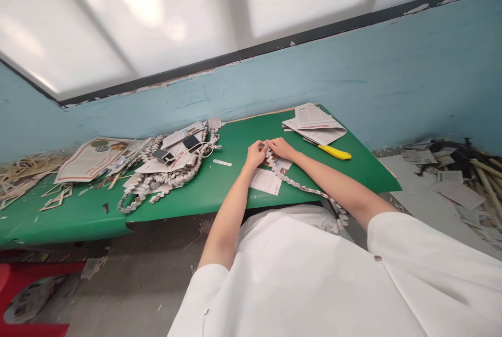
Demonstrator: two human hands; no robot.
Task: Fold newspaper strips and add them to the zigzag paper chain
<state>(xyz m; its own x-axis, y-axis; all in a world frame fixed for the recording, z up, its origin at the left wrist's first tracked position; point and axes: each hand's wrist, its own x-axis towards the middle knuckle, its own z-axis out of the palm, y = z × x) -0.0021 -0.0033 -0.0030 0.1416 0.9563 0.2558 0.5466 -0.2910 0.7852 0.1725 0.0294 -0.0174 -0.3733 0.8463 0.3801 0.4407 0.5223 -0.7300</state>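
Both hands meet over the green table [219,190] at the end of a folded-paper chain [281,173]. My left hand [255,155] has its fingers closed on the chain's end from the left. From the right, my right hand [280,147] pinches the same end. The zigzag chain runs right, under my right forearm, and drops over the table's front edge towards my lap. Beneath the hands lies a printed paper piece [266,181], and a small paper strip [222,163] rests to the left.
A yellow-handled knife [334,152] lies by folded newspapers [318,123] at the right. Piled paper chains [178,177] with black boxes and a white cable are at the left, beside a large printed sheet [92,159]. A red stool [35,274] stands at lower left.
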